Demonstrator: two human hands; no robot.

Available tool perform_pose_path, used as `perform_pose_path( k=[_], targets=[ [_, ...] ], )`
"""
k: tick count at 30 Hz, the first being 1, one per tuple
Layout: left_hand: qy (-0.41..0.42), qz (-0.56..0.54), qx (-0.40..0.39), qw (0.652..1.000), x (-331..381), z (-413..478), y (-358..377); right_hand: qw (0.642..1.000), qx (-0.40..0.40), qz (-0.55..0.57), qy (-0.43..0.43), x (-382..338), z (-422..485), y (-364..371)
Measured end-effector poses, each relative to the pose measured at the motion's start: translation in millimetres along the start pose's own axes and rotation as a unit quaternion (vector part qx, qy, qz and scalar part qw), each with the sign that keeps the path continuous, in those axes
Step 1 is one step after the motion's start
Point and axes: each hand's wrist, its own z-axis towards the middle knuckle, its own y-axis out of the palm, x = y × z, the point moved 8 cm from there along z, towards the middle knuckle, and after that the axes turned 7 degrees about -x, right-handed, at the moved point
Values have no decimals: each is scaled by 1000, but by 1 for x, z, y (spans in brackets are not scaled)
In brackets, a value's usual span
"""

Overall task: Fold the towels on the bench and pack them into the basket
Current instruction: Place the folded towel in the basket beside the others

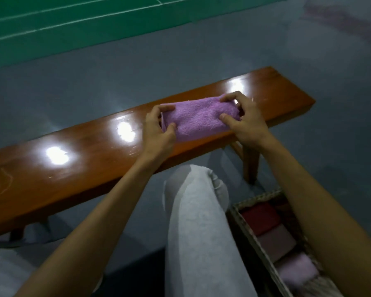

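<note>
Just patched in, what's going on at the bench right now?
A seated person has a folded purple towel on the bench. The left hand pinches its left end and the right hand grips its right end. The basket by the person's right leg holds a red towel, a pink towel and a lilac towel, all folded.

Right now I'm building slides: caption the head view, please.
Left hand and right hand hold a folded purple towel on the bench, basket nearby.
</note>
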Motion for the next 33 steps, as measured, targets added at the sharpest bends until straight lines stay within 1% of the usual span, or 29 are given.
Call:
perform_pose_path(
  k=[3, 7, 11, 17, 23, 25, 28, 33],
  targets=[
    [13, 7, -16, 1000, 15, 1, 34, 1000, 22, -16, 12, 19, -13, -32],
    [7, 5, -39, 999, 28, -2, 84, 998, 45, -11, 34, 52, -32, -67],
    [7, -3, -36, 999, 45, -14, 128, 995, 64, -18, 68, 84, -55, -93],
    [-29, -8, -54, 998, 54, -35, 195, 989, 86, -34, 117, 126, -95, -124],
    [-62, -11, -90, 994, 42, -65, 261, 974, 75, -80, 200, 179, -144, -138],
    [-86, -3, -105, 991, 30, -77, 280, 968, 60, -101, 223, 198, -161, -135],
    [-143, 7, -129, 981, 8, -103, 308, 958, 39, -138, 249, 224, -189, -122],
    [-218, 35, -149, 964, -22, -157, 344, 928, 10, -208, 309, 260, -243, -96]
  ],
)
